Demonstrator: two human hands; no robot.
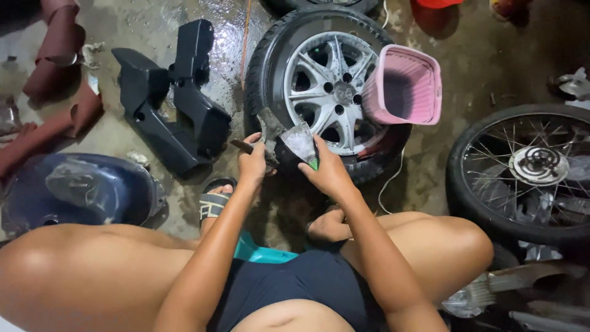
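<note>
My left hand [252, 163] grips a putty knife [268, 127] smeared with grey paste, its blade pointing up. My right hand [329, 174] holds a second scraper [300, 141] with a wide grey-coated blade and a green handle. The two blades nearly touch in front of me. Both hands hover just above the near edge of a car tyre [270, 55] with a silver alloy wheel [329, 86] lying flat on the wet concrete floor. I am squatting, knees spread to either side.
A pink plastic basket [405, 86] rests tilted on the wheel's right side. Black plastic panels [178, 104] lie at left, dark red panels [55, 55] further left. A spoked motorcycle wheel [528, 169] lies at right, a dark blue panel [80, 190] near my left knee.
</note>
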